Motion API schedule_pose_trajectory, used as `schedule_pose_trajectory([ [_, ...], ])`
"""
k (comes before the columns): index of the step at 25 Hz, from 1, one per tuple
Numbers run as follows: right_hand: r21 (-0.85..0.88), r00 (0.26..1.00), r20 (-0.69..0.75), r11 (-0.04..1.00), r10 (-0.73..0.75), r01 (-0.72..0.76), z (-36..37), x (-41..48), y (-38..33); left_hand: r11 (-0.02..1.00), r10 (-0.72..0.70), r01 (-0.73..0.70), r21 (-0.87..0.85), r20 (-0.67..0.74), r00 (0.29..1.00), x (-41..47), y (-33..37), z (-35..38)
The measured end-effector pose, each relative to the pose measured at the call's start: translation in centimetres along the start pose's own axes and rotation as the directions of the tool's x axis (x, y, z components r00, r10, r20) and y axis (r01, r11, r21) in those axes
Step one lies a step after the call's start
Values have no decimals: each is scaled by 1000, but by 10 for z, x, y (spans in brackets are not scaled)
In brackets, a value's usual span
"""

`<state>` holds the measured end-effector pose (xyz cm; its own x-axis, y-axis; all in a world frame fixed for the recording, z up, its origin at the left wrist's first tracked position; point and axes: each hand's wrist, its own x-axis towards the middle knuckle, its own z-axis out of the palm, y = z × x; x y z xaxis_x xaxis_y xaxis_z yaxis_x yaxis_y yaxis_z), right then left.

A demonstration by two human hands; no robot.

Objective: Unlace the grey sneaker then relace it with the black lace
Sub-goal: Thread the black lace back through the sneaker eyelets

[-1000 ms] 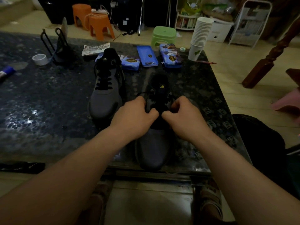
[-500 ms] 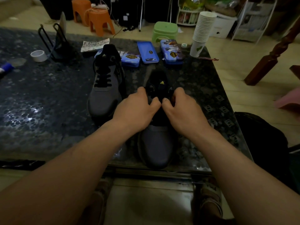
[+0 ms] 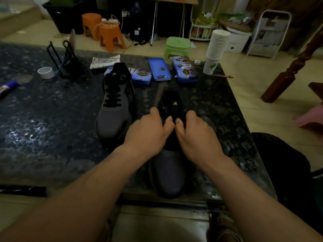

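A grey sneaker (image 3: 167,173) with a black tongue and a yellow logo lies toe toward me near the table's front edge. My left hand (image 3: 148,133) and my right hand (image 3: 195,135) sit side by side over its lacing area, fingers curled and thumbs almost touching. They pinch the black lace (image 3: 173,119), which is mostly hidden under my fingers in the dim light. A second grey sneaker (image 3: 115,109), fully laced in black, stands to the left, untouched.
The dark speckled table (image 3: 43,123) carries three blue tins (image 3: 159,71) behind the shoes, a stack of paper cups (image 3: 215,49), a tape roll (image 3: 46,72), a black wire stand (image 3: 64,62) and a glue stick (image 3: 7,86). Stools stand on the floor beyond.
Both hands have slid up the near sneaker toward its tongue, staying close together on the lace. The camera has tilted slightly, shifting the scene down in the frame.
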<state>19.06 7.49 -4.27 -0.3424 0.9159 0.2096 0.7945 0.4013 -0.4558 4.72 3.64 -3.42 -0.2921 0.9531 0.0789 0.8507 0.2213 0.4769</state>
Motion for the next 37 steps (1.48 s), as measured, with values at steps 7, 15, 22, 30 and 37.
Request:
schedule_pose_trajectory([
  [7, -80, 999, 15, 996, -47, 48, 6, 3, 7, 998, 62, -62, 11, -30, 998, 2, -1, 1],
  [15, 42, 998, 38, 998, 45, -46, -2, 4, 6, 992, -23, 24, -125, 7, 1000, 2, -9, -3],
  [22, 776, 852, 353, 387, 387, -498, -14, 25, 16, 597, -274, 254, -761, 104, 956, 26, -23, 2],
  [30, 846, 833, 382, 213, 400, -490, 3, 43, 22, 409, -364, 242, -880, 86, 927, 36, -17, 5],
  [37, 856, 765, 419, 69, 490, -513, -3, 38, 13, 367, -396, 335, -868, 180, 901, 33, -20, 3],
])
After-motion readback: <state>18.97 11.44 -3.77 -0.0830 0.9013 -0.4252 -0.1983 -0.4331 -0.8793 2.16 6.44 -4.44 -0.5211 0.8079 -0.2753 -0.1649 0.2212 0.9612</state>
